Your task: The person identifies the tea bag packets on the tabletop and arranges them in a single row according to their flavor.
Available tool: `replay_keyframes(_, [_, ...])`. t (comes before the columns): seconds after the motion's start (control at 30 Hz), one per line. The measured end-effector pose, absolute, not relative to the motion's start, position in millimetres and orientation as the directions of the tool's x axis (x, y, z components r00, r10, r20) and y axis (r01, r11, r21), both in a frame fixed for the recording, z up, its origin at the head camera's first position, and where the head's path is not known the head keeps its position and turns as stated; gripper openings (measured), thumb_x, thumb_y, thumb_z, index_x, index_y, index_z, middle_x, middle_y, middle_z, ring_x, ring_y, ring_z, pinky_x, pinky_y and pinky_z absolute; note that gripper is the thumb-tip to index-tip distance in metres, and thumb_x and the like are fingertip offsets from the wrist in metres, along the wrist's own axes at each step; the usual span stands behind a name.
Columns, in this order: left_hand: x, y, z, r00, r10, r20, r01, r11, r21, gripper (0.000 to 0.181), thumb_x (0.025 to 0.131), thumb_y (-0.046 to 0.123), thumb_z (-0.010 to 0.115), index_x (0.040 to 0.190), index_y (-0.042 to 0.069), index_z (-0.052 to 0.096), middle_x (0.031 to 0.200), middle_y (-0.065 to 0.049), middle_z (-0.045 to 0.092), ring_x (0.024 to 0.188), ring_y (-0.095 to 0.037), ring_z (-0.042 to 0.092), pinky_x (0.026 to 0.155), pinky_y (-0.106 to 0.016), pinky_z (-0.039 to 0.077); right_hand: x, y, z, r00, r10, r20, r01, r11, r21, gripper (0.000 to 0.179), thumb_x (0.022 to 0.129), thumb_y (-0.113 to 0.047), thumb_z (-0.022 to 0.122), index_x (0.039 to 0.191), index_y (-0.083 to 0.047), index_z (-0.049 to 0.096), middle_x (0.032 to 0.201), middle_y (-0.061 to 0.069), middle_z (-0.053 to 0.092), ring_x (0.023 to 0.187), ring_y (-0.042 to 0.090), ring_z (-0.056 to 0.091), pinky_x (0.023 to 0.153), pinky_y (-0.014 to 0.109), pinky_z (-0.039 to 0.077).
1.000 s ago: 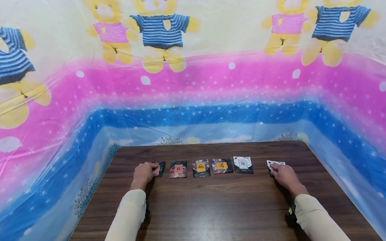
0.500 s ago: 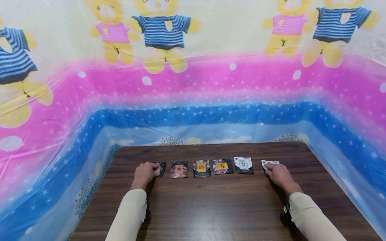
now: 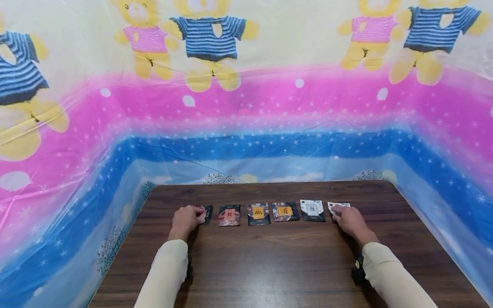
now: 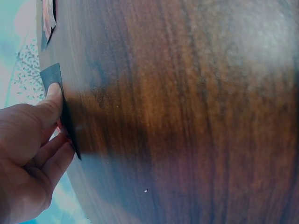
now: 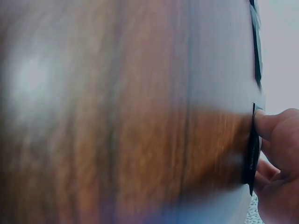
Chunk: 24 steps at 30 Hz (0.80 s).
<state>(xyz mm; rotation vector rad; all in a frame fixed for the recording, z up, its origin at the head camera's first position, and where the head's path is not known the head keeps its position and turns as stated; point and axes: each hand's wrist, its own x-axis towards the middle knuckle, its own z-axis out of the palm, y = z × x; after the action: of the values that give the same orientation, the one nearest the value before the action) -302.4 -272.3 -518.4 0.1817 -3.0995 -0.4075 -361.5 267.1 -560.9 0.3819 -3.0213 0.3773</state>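
Observation:
A row of small flat printed sachets lies along the far part of the table. At its left end my left hand point(image 3: 188, 220) grips a dark and red sachet point(image 3: 208, 214); in the left wrist view the thumb lies on its dark side point(image 4: 52, 74) and the fingertips hold its lower end. My right hand point(image 3: 349, 220) holds a white-topped sachet point(image 3: 339, 205) at the right end, partly covered by the fingers. The right wrist view shows this sachet edge-on point(image 5: 252, 149), between thumb and fingers. Just left of it sits a white and black sachet point(image 3: 312, 210).
Between the hands lie a red-labelled sachet point(image 3: 229, 215) and two with yellow labels, one upright point(image 3: 258, 214) and one turned sideways point(image 3: 286, 211). The brown wooden table point(image 3: 254, 265) ends at a hanging cloth point(image 3: 246, 145) printed with bears.
My right hand has slid its white-topped sachet leftward, close to the white and black one. My left hand keeps its hold at the left end, and the middle sachets stay put.

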Motion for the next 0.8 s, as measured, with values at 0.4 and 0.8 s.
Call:
replay_keyframes(0.4, [-303.8,-268.4,-522.7,-0.993,-0.12,0.001,-0.116,0.96,0.255,0.04,0.095,0.031,0.074,0.133,0.018,0.071,0.129,-0.023,0.069,0.105,-0.045,0.068,0.091,-0.057,0.056,-365.5,265.4,-556.9,-0.978,-0.208,0.011,-0.201,0.933,-0.298,0.043,0.101,-0.013,0.062,0.142,-0.001,0.059,0.147,0.028,0.053,0.132,0.05,0.052,0.108,0.063,0.042])
replay_keyframes(0.8, [-313.4,-265.9,-512.9,-0.999,-0.029,-0.022,-0.033,0.98,0.197,0.011,0.094,0.024,0.074,0.098,0.014,0.077,0.094,-0.012,0.074,0.076,-0.026,0.065,0.071,-0.045,0.057,-371.1,263.9,-546.0,-0.964,-0.263,0.051,-0.267,0.927,-0.265,0.043,0.1,-0.017,0.063,0.139,0.002,0.06,0.138,0.029,0.061,0.127,0.051,0.056,0.104,0.063,0.046])
